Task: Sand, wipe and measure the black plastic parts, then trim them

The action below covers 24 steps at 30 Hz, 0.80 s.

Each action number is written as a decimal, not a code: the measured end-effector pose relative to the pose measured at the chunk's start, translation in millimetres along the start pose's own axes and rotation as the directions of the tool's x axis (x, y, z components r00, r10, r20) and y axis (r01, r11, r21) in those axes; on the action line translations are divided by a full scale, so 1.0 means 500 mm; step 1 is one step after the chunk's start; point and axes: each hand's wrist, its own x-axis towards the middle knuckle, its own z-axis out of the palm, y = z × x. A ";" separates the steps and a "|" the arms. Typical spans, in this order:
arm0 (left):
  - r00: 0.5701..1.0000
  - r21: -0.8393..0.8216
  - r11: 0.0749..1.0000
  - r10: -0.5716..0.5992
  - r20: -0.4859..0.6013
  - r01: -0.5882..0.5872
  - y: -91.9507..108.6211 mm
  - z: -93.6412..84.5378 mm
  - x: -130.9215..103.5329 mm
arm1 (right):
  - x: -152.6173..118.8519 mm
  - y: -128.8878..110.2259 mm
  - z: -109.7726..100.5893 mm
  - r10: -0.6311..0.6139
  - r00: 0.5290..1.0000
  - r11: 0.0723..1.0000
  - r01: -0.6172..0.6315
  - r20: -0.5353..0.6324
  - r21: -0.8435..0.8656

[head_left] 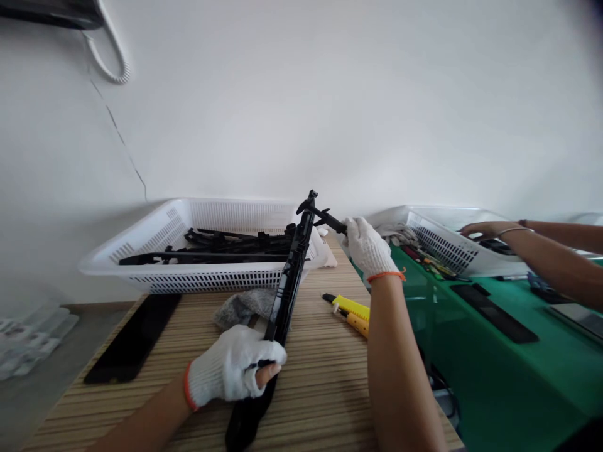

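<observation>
A long black plastic part (288,282) slants up and away over the wooden table, its lower portion gripped by my gloved left hand (235,364). My gloved right hand (367,248) is closed on a dark caliper (333,221). The caliper's jaws lie across the far end of the black part, one on either side of it. Beyond the left hand stands a white plastic basket (202,276) with several similar black parts (226,246) in it. A grey cloth (242,306) rests partly behind the held part.
A black phone (134,339) lies on the wooden table (320,383) at left, yellow cutters (353,311) at right. A co-worker's hands (490,229) reach into another white basket (443,242) on a green table (494,376), which holds pens and a black strip (494,312).
</observation>
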 end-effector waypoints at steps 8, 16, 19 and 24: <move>0.999 -0.035 0.999 -0.021 0.042 0.022 -0.001 0.000 -0.001 | 0.009 0.003 -0.003 0.274 0.962 0.912 -0.263 0.011 0.314; 0.998 -0.059 0.998 -0.029 0.055 0.033 -0.003 0.000 -0.004 | 0.007 0.008 -0.013 0.295 0.955 0.897 -0.289 0.035 0.335; 0.999 -0.059 0.998 -0.029 0.046 0.032 -0.002 0.002 -0.005 | 0.007 0.006 -0.015 0.304 0.952 0.894 -0.298 0.035 0.334; 0.998 0.083 0.995 -0.048 -0.044 0.051 -0.004 0.012 -0.009 | 0.002 -0.005 -0.021 0.299 0.953 0.891 -0.296 0.046 0.344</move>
